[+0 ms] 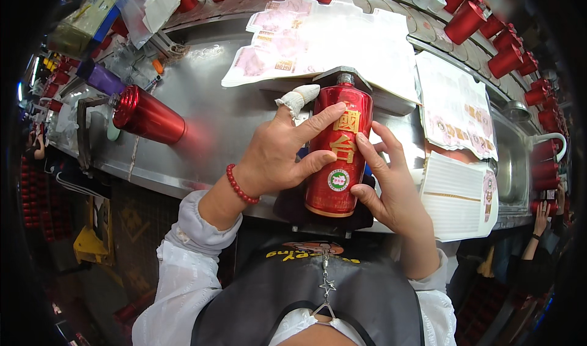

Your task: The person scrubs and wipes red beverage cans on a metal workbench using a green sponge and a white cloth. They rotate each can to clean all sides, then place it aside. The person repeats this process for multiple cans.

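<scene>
A glossy red bottle (pixel 330 190) with gold characters and a round green-and-white label lies in front of me, its neck pointing away. My left hand (pixel 269 150) reaches over it from the left, index finger and thumb stretched apart with their tips on its front. A white cover wraps one raised finger of that hand. Along the bottle's right side, the spread fingertips and thumb of my right hand (pixel 394 181) touch the edge of the gold lettering. Most of the support under the bottle is hidden.
Another red bottle (pixel 150 116) lies on the metal table at left. Stacks of printed sheets (pixel 330 40) spread beyond my hands, with more sheets (pixel 455 101) at right. Red bottles (pixel 465 25) line a curved conveyor behind. A sink (pixel 510 162) is at right.
</scene>
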